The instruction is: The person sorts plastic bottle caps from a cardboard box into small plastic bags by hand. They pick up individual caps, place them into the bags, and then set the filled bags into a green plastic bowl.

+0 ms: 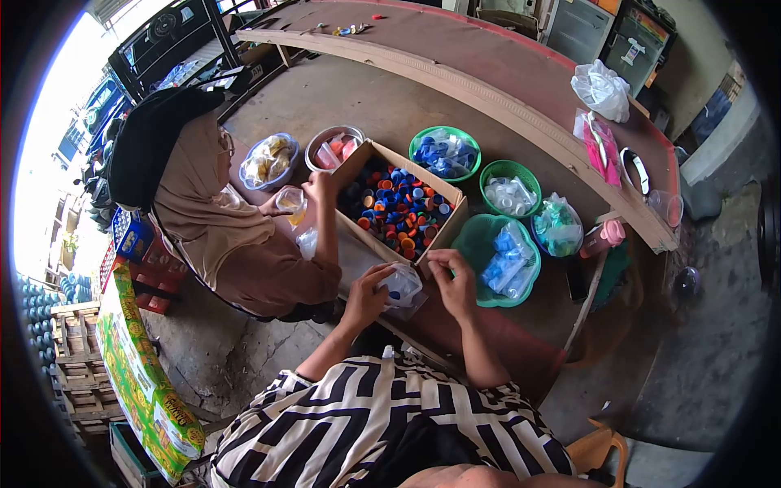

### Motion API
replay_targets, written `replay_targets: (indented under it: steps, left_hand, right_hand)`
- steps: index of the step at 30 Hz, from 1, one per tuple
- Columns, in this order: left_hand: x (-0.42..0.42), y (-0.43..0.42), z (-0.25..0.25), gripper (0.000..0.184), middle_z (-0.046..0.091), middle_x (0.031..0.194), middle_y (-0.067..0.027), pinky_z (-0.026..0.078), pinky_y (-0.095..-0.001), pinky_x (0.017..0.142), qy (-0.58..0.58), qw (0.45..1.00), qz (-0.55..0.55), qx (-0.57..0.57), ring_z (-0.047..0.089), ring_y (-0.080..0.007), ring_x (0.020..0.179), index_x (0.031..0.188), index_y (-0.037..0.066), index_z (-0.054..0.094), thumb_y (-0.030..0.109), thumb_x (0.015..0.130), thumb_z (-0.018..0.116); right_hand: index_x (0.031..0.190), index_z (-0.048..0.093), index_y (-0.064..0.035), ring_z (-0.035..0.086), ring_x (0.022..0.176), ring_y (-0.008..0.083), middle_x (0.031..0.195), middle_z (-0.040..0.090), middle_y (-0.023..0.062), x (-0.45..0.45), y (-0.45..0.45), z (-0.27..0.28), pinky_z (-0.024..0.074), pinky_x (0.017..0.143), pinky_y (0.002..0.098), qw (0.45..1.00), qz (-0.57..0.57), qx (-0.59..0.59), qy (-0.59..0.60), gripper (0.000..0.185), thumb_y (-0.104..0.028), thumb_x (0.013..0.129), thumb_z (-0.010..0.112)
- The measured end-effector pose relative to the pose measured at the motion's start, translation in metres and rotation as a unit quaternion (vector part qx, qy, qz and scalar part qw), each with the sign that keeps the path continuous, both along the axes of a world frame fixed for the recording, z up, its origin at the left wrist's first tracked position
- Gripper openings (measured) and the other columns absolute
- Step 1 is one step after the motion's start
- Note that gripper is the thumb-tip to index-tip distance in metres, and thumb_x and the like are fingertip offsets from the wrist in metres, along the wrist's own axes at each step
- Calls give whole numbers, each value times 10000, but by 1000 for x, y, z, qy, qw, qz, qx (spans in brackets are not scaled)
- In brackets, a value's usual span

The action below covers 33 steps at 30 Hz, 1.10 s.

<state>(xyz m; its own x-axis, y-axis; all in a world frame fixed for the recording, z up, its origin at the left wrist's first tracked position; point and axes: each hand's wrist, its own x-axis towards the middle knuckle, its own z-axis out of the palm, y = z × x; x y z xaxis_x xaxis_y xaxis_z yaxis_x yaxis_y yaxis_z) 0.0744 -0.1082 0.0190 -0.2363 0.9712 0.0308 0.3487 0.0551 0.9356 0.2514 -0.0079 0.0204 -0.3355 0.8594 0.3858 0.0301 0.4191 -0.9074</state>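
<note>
Left hand [370,298] holds a clear bag [404,286]; whether the right hand [457,285] holds anything, I cannot tell

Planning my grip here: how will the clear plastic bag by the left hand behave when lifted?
The clear plastic bag would likely flop, since its thin film looks creased. It is probably light, looking mostly see-through and little filled. Its shiny surface beside the left hand may be slippery.

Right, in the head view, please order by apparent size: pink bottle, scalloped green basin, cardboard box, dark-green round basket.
1. Cardboard box
2. Scalloped green basin
3. Dark-green round basket
4. Pink bottle
The basin looks nearer, so real sizes may differ.
</note>
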Motion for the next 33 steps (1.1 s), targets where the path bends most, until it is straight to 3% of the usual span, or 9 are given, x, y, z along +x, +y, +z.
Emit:
replay_targets:
  steps: [3, 5, 10, 13, 16, 19, 27, 30, 33]
  left_hand:
    - [-11, -1, -5, 422, 588, 1240, -88, 518, -235, 636, -21, 1000, 12, -2, 629, -117, 760, 1182, -14, 602, -81, 776, 510]
    - [-22, 3, -21, 405, 595, 1229, -86, 503, -231, 601, 5, 998, 12, 53, 632, -112, 662, 1170, -42, 593, -90, 783, 486]
    - [-25, 15, -24, 382, 605, 1219, -81, 494, -218, 599, -46, 997, 28, 54, 620, -99, 662, 1148, -29, 608, -96, 787, 501]
    - [-27, 19, -29, 374, 626, 1202, -84, 470, -218, 597, 4, 994, 40, 103, 618, -96, 687, 1131, -11, 619, -103, 786, 507]
    - [-26, 23, -18, 366, 628, 1206, -85, 464, -216, 604, 51, 989, 27, 135, 624, -106, 717, 1123, -4, 623, -104, 789, 510]
    - [-27, 26, -18, 366, 632, 1202, -88, 470, -225, 608, 31, 989, 27, 144, 636, -130, 749, 1110, 20, 630, -108, 789, 509]
    - [-28, 39, -26, 360, 631, 1194, -86, 500, -248, 595, 37, 993, 21, 108, 641, -135, 623, 1120, 4, 617, -95, 793, 506]
    - [-25, 43, -17, 364, 632, 1190, -83, 505, -251, 600, 8, 997, 13, 74, 646, -142, 629, 1122, 6, 619, -93, 792, 506]
    - [-28, 47, -12, 364, 633, 1187, -80, 505, -249, 599, 37, 996, -7, 80, 647, -141, 621, 1119, 3, 621, -88, 784, 511]
  right_hand:
    - [957, 641, -10, 640, 833, 202, 951, 635, 98, 3, 25, -18, 501, 747, 295, 999, -34, -7, -37, 89, -54, 885, 612]
    - [945, 634, 1, 641, 771, 216, 909, 624, 112, -2, 37, -27, 509, 687, 296, 997, -37, -16, -68, 81, -32, 875, 610]
    - [937, 652, -15, 634, 815, 244, 915, 622, 129, -36, 81, -58, 503, 718, 316, 990, 19, 4, -143, 99, -27, 844, 617]
    - [890, 656, -48, 610, 935, 334, 970, 617, 154, -65, 115, -91, 491, 794, 438, 939, 71, 63, -332, 116, -31, 835, 556]
    - [894, 704, -66, 611, 997, 297, 1046, 616, 107, -86, 135, -129, 490, 842, 430, 799, 69, 104, -589, 172, -92, 844, 542]
    - [927, 716, -52, 588, 1051, 282, 1124, 588, 93, -99, 129, -133, 460, 884, 437, 733, 47, 110, -670, 222, -158, 864, 531]
    - [902, 711, -91, 573, 1040, 296, 1130, 552, 106, -88, 134, -136, 446, 881, 449, 769, 34, 133, -624, 220, -175, 870, 510]
    - [908, 713, -90, 582, 1026, 282, 1129, 554, 106, -81, 128, -125, 434, 880, 436, 763, 71, 146, -625, 217, -183, 872, 520]
    - [923, 718, -91, 594, 1034, 269, 1155, 557, 96, -92, 129, -119, 424, 875, 426, 715, 84, 123, -683, 205, -177, 858, 544]
